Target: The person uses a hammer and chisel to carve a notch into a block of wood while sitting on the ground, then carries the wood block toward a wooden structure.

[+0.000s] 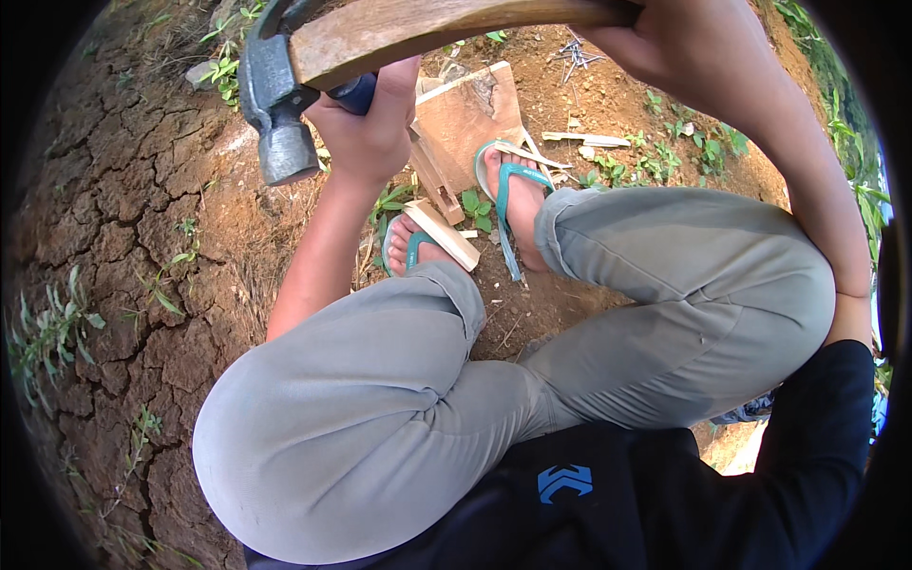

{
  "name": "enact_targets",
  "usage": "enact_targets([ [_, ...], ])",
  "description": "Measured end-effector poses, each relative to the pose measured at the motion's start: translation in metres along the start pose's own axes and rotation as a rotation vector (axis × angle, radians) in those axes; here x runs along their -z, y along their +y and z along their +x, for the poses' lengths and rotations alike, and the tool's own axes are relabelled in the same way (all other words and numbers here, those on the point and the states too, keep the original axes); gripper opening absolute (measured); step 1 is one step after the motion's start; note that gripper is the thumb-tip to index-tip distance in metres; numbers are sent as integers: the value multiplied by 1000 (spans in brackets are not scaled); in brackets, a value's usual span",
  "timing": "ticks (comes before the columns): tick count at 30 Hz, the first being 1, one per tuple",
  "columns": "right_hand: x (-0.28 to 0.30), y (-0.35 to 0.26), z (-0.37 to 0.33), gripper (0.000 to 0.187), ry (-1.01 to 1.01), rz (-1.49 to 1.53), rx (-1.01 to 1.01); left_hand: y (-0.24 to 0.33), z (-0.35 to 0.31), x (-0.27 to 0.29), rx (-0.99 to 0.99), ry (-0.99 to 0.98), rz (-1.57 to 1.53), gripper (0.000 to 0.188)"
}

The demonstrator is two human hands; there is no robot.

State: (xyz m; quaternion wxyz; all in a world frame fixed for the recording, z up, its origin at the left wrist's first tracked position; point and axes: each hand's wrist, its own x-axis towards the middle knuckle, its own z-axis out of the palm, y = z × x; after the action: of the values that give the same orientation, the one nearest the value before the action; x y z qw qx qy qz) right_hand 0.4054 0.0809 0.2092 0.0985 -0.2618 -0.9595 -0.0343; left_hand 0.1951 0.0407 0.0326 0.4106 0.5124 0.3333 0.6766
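Note:
My right hand (646,38) grips the far end of a claw hammer (399,30) by its wooden handle. The steel head hangs at the upper left, above my left hand and overlapping it in the view. My left hand (370,133) is closed round the dark blue handle of a tool (354,95); its working end is hidden. Just right of that hand a narrow wooden piece (435,180) with a cut in it slants down between my feet. Behind it a flat wooden board (470,114) lies on the ground.
A short wood offcut (442,234) lies across my left sandalled foot. Split wood strips (532,161) rest by my right foot, and another pale strip (589,140) lies farther right. Several nails (576,59) are scattered at the top. Cracked soil (114,218) with small weeds spreads leftward.

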Motion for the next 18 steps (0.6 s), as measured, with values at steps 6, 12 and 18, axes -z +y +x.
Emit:
enact_targets([
  [6,-30,16,0,46,125,235,26,-6,0,9,-77,-11,103,29],
  [12,-16,-2,4,48,120,279,-164,-8,13,5,54,-31,2,30],
  [18,-35,10,5,50,130,415,-99,-7,8,0,157,25,74,14],
])
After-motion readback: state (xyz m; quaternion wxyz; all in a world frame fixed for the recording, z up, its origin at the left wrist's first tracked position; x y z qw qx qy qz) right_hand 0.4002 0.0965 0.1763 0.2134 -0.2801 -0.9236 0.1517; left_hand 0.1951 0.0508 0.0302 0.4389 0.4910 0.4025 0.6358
